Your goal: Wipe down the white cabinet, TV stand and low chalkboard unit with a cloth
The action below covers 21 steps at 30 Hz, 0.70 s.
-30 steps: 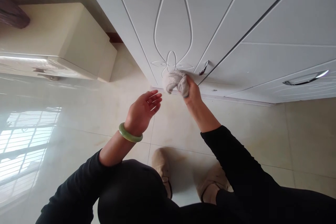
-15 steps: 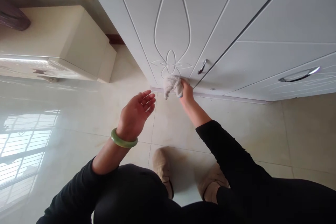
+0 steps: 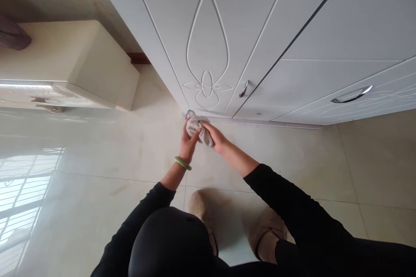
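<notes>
A crumpled grey-white cloth (image 3: 199,128) is held low, just in front of the bottom edge of a white wardrobe (image 3: 227,39). My right hand (image 3: 216,137) grips it from the right. My left hand (image 3: 188,145), with a green bangle (image 3: 183,163) on its wrist, has come up against the cloth from the left and its fingers close on it. Both hands meet above the floor, close to the wardrobe's plinth. The cloth covers most of the fingertips.
The wardrobe door has a raised petal pattern and small chrome handles (image 3: 243,88); a drawer with a long chrome handle (image 3: 352,94) lies to the right. A cream cabinet (image 3: 74,67) stands at left. Glossy floor tiles (image 3: 97,173) reflect a window. My beige shoes (image 3: 203,216) are below.
My right hand has taken the cloth off the door and moved it down to the floor edge. My left hand, open in the air before, has closed on the cloth.
</notes>
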Tool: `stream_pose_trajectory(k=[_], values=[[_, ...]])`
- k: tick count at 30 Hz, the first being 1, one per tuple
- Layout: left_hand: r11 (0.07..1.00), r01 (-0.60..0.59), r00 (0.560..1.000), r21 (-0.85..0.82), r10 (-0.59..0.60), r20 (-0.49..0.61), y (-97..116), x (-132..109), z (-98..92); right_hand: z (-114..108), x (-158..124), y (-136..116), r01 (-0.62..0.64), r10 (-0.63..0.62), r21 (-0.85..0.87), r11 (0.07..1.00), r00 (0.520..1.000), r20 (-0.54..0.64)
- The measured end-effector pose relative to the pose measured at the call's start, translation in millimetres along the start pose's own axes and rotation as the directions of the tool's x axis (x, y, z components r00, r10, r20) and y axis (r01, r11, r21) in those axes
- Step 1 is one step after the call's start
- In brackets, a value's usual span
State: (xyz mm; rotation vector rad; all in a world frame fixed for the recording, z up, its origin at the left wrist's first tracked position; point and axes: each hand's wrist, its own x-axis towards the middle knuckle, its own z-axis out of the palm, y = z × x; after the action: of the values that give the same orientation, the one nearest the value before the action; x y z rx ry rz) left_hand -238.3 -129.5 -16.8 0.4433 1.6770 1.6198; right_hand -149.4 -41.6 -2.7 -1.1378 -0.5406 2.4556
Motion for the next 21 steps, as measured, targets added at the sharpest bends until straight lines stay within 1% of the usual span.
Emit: stream_pose_trajectory(k=[1, 2, 3, 4, 5, 7, 8, 9, 10, 12, 13, 14, 15, 16, 17, 18, 19, 20, 21], values=[[0.997, 0.064, 0.998, -0.036, -0.065, -0.013, -10, 2, 3.0, -3, -5, 2, -0.004, 0.002, -0.020, 1.000, 0.999, -0.053], [0.994, 0.102, 0.993, -0.045, -0.105, -0.061, -15, 6, 4.9, -9, -10, 4, -0.005, 0.000, -0.040, 0.999, 0.993, -0.117], [0.994, 0.105, 0.984, -0.036, -0.109, -0.140, -17, 12, 5.7, -16, -13, 5, -0.003, -0.007, -0.053, 0.999, 0.983, -0.183], [0.998, 0.060, 0.968, -0.020, -0.063, -0.242, -15, 20, 6.1, -25, -16, 6, 0.005, -0.019, -0.060, 0.998, 0.970, -0.244], [1.000, -0.019, 0.940, 0.005, 0.020, -0.341, -9, 31, 6.7, -34, -20, 5, 0.019, -0.036, -0.059, 0.998, 0.954, -0.299], [0.978, -0.198, 0.858, 0.071, 0.208, -0.469, 10, 58, 12.7, -55, -28, 4, 0.055, -0.071, -0.052, 0.997, 0.917, -0.393], [0.951, -0.286, 0.809, 0.113, 0.303, -0.503, 21, 71, 20.0, -66, -33, 2, 0.070, -0.084, -0.048, 0.996, 0.899, -0.431], [0.921, -0.361, 0.767, 0.147, 0.383, -0.515, 31, 83, 31.0, -76, -38, 1, 0.081, -0.093, -0.045, 0.996, 0.883, -0.459], [0.881, -0.438, 0.703, 0.178, 0.459, -0.543, 39, 91, 45.6, -87, -43, -1, 0.090, -0.099, -0.043, 0.995, 0.869, -0.484], [0.819, -0.532, 0.586, 0.217, 0.540, -0.604, 46, 99, 83.4, -105, -54, -5, 0.095, -0.099, -0.035, 0.995, 0.843, -0.528], [0.791, -0.560, 0.540, 0.248, 0.576, -0.614, 45, 98, 104.3, -114, -59, -7, 0.092, -0.093, -0.029, 0.995, 0.832, -0.547], [0.766, -0.575, 0.515, 0.287, 0.612, -0.600, 42, 96, 124.6, -121, -63, -9, 0.088, -0.086, -0.024, 0.996, 0.823, -0.562], [0.751, -0.574, 0.513, 0.326, 0.641, -0.571, 35, 92, 142.9, -128, -67, -10, 0.083, -0.078, -0.017, 0.996, 0.815, -0.574], [0.748, -0.557, 0.538, 0.361, 0.656, -0.530, 27, 89, 158.0, -134, -71, -11, 0.081, -0.072, -0.010, 0.997, 0.809, -0.584], [0.756, -0.529, 0.585, 0.386, 0.654, -0.479, 17, 87, 169.1, -139, -73, -12, 0.082, -0.067, -0.001, 0.997, 0.804, -0.591], [0.769, -0.495, 0.650, 0.404, 0.637, -0.415, 5, 86, 175.9, -143, -75, -12, 0.086, -0.066, 0.004, 0.996, 0.799, -0.597], [0.779, -0.463, 0.728, 0.423, 0.606, -0.320, -7, 87, 178.3, -146, -76, -12, 0.088, -0.066, 0.007, 0.996, 0.796, -0.602], [0.780, -0.443, 0.800, 0.441, 0.567, -0.198, -19, 90, 176.7, -148, -77, -12, 0.087, -0.064, 0.009, 0.996, 0.791, -0.608], [0.773, -0.440, 0.851, 0.457, 0.521, -0.063, -31, 93, 171.6, -149, -76, -11, 0.083, -0.059, 0.009, 0.997, 0.786, -0.615]])
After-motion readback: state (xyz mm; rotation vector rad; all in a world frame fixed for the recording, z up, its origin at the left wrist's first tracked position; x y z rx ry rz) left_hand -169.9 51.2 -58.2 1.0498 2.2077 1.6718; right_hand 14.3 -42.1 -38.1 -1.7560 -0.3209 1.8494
